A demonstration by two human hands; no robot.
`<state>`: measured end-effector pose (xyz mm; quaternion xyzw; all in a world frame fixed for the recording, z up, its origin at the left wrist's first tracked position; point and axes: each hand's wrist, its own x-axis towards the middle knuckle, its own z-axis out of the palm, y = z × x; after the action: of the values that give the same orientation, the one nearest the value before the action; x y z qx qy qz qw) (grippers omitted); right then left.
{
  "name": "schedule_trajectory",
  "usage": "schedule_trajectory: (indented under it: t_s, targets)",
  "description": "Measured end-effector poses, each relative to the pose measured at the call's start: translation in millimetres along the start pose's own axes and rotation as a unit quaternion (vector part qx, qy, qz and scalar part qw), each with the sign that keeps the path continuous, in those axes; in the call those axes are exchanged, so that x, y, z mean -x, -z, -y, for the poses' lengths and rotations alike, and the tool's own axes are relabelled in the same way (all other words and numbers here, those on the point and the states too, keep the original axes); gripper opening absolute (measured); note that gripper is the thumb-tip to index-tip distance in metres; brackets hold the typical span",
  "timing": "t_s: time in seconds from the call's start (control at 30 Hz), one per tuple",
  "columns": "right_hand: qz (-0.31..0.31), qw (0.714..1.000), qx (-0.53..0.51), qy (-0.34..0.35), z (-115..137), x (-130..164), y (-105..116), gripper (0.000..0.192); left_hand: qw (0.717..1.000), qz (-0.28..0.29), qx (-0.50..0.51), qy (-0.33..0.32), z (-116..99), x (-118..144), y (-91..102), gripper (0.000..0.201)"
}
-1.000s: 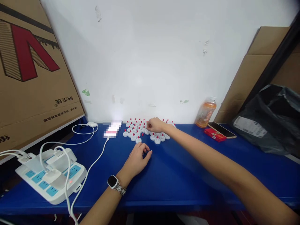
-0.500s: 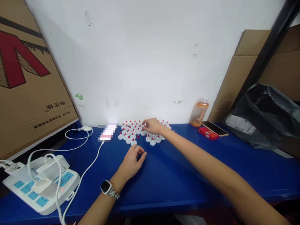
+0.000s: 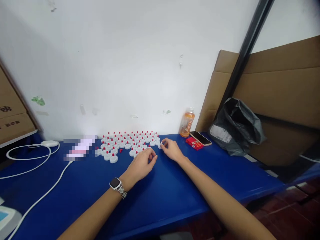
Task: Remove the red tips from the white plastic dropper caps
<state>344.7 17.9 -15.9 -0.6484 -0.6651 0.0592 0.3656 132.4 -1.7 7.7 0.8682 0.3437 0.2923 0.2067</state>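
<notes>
Many white round caps [image 3: 113, 159], most with a red tip standing up in the middle, are spread on the blue table [image 3: 175, 186] along the wall. A loose red tip [image 3: 121, 151] lies among them. My right hand [image 3: 172, 150] is at the right end of the group, thumb and fingers closed on a white cap [image 3: 160, 145] that they partly cover. Just in front of the caps, my left hand [image 3: 142, 163] hovers with its fingers loosely curled and the thumb apart. Nothing shows in it, though its palm is hidden. A watch [image 3: 115, 183] is on the left wrist.
At right stand an orange drink bottle [image 3: 187, 122], a red box [image 3: 194, 143], a phone [image 3: 200, 138] and a grey plastic bag [image 3: 233, 128]. Cardboard [image 3: 280, 90] leans behind. On the left are a blurred-out device [image 3: 81, 148], white cables [image 3: 47, 193] and a power strip [image 3: 8, 220].
The view has turned right. My right hand has moved from above the middle of the caps to their right end. My left hand has moved right, in front of the right-hand caps.
</notes>
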Motion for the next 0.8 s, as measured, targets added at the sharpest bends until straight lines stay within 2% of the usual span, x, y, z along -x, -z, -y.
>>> schedule_trajectory:
  t_s: [0.13, 0.27, 0.4, 0.5, 0.6, 0.67, 0.8]
  targets:
    - [0.001, 0.997, -0.077, 0.009, 13, 5, 0, 0.006, 1.0, -0.018, -0.012, 0.0, 1, 1, -9.9, 0.02]
    - [0.013, 0.979, -0.197, 0.047, 46, 26, 4, 0.012, 0.996, -0.086, -0.01, -0.008, 1, 12, -4.5, 0.036]
    - [0.069, 0.96, -0.255, 0.093, 80, 42, -1, 0.016, 0.999, -0.033, 0.017, -0.018, 11, 32, 12.6, 0.023]
    - [0.069, 0.968, -0.198, 0.14, 100, 33, -11, 0.017, 1.0, -0.017, 0.019, 0.018, 30, 54, 30.3, 0.024]
    - [0.069, 0.972, -0.062, 0.218, 118, 6, -27, 0.015, 0.997, -0.016, 0.006, 0.07, 48, 73, 47.5, 0.027]
    - [0.104, 0.957, 0.053, 0.267, 131, -16, -42, 0.019, 0.995, -0.015, -0.001, 0.095, 57, 81, 56.1, 0.029]
    - [0.173, 0.901, 0.227, 0.326, 156, -50, -72, 0.021, 0.992, -0.022, 0.012, 0.125, 66, 84, 62.8, 0.031]
